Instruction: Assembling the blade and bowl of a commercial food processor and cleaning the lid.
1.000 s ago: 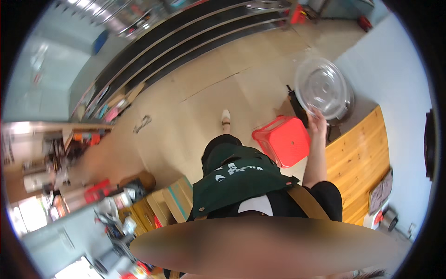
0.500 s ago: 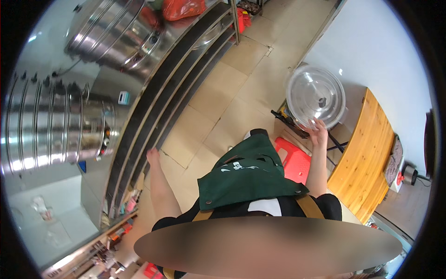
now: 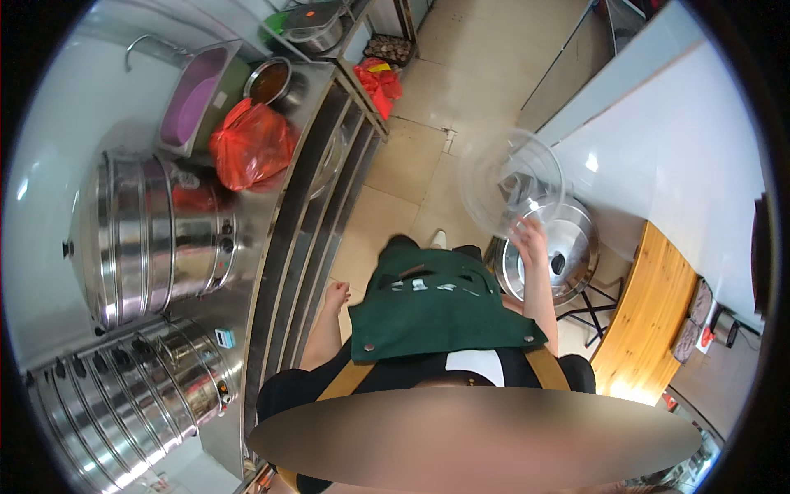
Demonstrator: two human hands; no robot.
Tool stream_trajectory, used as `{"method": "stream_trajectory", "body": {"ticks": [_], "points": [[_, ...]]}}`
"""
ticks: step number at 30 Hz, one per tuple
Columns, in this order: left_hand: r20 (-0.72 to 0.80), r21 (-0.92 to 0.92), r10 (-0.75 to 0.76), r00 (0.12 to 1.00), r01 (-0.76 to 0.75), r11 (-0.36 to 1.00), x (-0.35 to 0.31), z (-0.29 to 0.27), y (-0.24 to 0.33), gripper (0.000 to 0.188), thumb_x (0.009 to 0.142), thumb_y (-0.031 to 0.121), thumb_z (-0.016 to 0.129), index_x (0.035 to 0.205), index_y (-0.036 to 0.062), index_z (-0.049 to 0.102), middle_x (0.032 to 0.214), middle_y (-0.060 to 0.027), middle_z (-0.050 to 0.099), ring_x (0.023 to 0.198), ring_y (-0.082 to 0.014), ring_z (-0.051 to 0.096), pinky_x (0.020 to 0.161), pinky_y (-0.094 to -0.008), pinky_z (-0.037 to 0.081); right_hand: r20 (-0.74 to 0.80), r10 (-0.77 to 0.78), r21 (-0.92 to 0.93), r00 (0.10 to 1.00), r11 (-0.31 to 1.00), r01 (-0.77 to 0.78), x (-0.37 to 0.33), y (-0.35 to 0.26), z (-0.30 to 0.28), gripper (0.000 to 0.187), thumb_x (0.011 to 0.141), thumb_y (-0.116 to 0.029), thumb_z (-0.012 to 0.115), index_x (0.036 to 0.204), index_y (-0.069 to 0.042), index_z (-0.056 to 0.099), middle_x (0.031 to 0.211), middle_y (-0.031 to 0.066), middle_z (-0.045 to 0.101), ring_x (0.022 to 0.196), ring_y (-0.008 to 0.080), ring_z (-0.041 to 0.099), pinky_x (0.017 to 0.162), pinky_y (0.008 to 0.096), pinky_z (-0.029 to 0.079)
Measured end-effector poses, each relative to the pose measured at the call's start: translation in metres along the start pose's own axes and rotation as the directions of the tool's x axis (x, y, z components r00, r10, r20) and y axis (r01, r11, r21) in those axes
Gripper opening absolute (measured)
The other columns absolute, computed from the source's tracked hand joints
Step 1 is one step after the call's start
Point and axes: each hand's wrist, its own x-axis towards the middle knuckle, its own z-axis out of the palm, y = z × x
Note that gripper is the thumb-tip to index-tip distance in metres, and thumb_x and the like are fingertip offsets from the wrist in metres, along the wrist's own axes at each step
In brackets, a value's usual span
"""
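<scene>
My right hand [image 3: 531, 239] grips the near rim of a clear, round plastic cover [image 3: 481, 177], which is blurred and tilted. Whether it is a lid or a shallow basin I cannot tell. Below and partly behind it stands a round steel lid [image 3: 580, 247] with a black knob [image 3: 558, 263]. My left hand [image 3: 336, 295] hangs at my left side with its fingers curled and nothing visible in them, close to the steel shelving [image 3: 284, 272].
On the left counter stand steel steamer stacks [image 3: 136, 239], a red plastic bag [image 3: 251, 148], a pot of brown liquid [image 3: 270, 81] and a purple basin [image 3: 189, 107]. A wooden table [image 3: 642, 321] stands at right, with a folding stand [image 3: 591, 313] beside it.
My view has turned and shifted. The clear cover has come away from above the steel lid, uncovering it. My left hand has drawn in toward my body, and the red stool has passed from view.
</scene>
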Motion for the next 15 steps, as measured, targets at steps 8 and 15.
{"method": "stream_trajectory", "body": {"ticks": [8,15], "points": [[-0.026,0.09,-0.256,0.966,0.257,0.962,0.072,0.039,0.088,0.024,0.073,0.024,0.051,0.08,0.0014,0.054,0.066,-0.0126,0.055,0.06,-0.023,0.053,0.052,-0.0328,0.042,0.248,-0.006,0.039,0.969,0.999,-0.003,0.221,-0.103,0.175,0.04,0.064,0.007,0.041,0.102,-0.005,0.041,0.107,0.0115,0.046,0.096,0.0312,0.048,0.067,0.0396,0.047],[0.125,0.617,0.232,0.965,-0.258,0.744,0.252,0.112,0.39,0.028,0.072,0.027,0.05,0.078,0.0001,0.054,0.065,-0.0176,0.055,0.063,-0.0301,0.054,0.056,-0.0381,0.043,0.141,-0.077,0.129,0.987,0.99,0.059,0.363,-0.229,0.252,0.037,0.063,0.003,0.044,0.099,-0.008,0.045,0.103,0.0114,0.048,0.093,0.0309,0.05,0.067,0.0419,0.048]]}}
